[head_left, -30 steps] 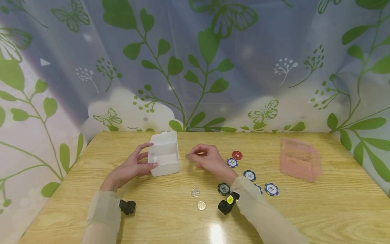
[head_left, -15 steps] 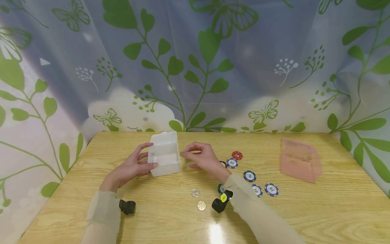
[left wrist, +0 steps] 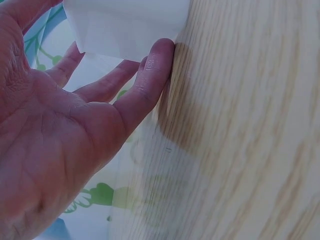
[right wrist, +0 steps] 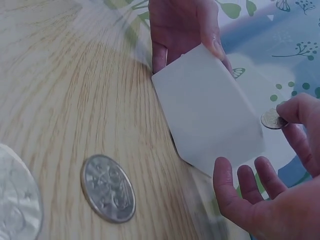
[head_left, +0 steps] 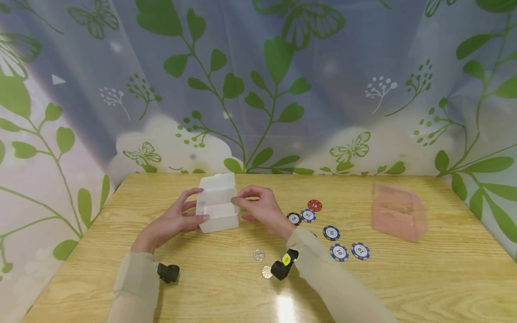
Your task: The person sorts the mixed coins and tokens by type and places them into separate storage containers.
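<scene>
- Left hand [head_left: 175, 220] grips white box [head_left: 220, 223] left of centre; right hand [head_left: 260, 207] pinches coin [right wrist: 271, 119] at its edge.
- Wooden table [head_left: 210, 291], leafy backdrop [head_left: 250, 40].
- Chips [head_left: 331, 233] lie right of centre, sleeve [head_left: 315, 251] partly hiding one.

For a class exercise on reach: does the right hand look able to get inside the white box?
Probably yes: the right hand, pinching a coin, is at the right edge of the white box, the lid is open, and the left hand holds the opposite side, leaving the opening seemingly free.
</scene>
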`<action>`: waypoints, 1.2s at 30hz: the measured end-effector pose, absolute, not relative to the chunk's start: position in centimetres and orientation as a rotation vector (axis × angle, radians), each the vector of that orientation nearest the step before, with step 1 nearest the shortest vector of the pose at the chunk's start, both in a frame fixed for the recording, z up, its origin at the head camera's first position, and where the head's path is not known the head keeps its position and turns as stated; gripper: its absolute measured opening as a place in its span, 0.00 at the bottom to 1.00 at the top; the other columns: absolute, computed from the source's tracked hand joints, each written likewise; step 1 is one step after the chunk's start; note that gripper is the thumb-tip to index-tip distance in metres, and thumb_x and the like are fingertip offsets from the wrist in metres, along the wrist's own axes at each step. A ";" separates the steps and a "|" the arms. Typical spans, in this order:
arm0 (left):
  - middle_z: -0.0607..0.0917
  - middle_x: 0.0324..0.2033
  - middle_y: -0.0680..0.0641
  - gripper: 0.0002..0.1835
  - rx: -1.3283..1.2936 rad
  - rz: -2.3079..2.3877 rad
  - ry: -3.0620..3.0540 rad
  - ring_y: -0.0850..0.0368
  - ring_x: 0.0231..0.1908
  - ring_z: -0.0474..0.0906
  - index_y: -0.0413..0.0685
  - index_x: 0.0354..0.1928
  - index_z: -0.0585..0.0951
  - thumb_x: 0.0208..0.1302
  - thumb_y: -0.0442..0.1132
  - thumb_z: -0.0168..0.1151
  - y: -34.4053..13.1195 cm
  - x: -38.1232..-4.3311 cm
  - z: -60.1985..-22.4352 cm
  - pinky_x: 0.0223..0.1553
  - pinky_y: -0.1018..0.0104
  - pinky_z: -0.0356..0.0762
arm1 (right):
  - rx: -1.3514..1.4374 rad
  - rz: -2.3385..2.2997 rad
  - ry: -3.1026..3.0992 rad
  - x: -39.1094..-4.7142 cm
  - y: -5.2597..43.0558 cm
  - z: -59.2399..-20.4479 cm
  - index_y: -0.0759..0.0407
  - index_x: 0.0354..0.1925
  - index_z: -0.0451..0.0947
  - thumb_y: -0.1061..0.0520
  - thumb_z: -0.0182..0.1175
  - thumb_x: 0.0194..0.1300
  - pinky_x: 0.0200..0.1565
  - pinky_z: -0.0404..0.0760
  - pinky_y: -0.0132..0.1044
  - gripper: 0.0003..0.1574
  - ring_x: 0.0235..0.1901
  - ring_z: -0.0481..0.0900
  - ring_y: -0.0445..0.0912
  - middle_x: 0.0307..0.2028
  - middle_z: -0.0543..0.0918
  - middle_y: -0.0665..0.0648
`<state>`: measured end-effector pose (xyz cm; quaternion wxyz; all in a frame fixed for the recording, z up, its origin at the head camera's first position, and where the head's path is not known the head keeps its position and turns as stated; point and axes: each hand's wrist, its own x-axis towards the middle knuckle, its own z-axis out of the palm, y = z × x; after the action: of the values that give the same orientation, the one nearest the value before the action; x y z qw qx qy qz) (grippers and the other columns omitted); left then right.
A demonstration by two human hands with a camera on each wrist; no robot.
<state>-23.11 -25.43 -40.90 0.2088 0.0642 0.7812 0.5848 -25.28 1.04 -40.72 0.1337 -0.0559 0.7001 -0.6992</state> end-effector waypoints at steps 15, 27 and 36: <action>0.56 0.77 0.36 0.47 0.172 1.614 2.174 0.43 0.65 0.74 0.62 0.79 0.48 0.69 0.45 0.69 -25.3 -23.0 -40.9 0.60 0.56 0.81 | -0.122 -2.027 2.054 -25.2 -0.1 -40.6 0.56 0.38 0.83 0.56 0.71 0.63 0.44 0.88 0.48 0.07 0.41 0.80 0.44 0.46 0.80 0.53; 0.57 0.77 0.37 0.47 0.172 1.595 2.188 0.43 0.65 0.74 0.62 0.79 0.48 0.69 0.47 0.68 -25.5 -23.0 -40.9 0.60 0.56 0.80 | -0.132 -1.999 2.087 -25.1 -0.4 -40.5 0.56 0.39 0.84 0.55 0.71 0.64 0.43 0.87 0.47 0.07 0.42 0.78 0.44 0.46 0.80 0.52; 0.58 0.77 0.36 0.47 0.174 1.602 2.189 0.43 0.65 0.73 0.62 0.79 0.47 0.69 0.45 0.68 -25.5 -23.2 -40.9 0.59 0.57 0.81 | -0.131 -1.992 2.054 -25.1 -0.1 -40.2 0.56 0.43 0.83 0.55 0.69 0.66 0.46 0.87 0.48 0.09 0.43 0.79 0.44 0.49 0.80 0.54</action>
<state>-23.22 -25.48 -40.87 0.2104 0.0626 0.7873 0.5761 -25.14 -0.15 -40.21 0.1380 -0.0454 0.7103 -0.6888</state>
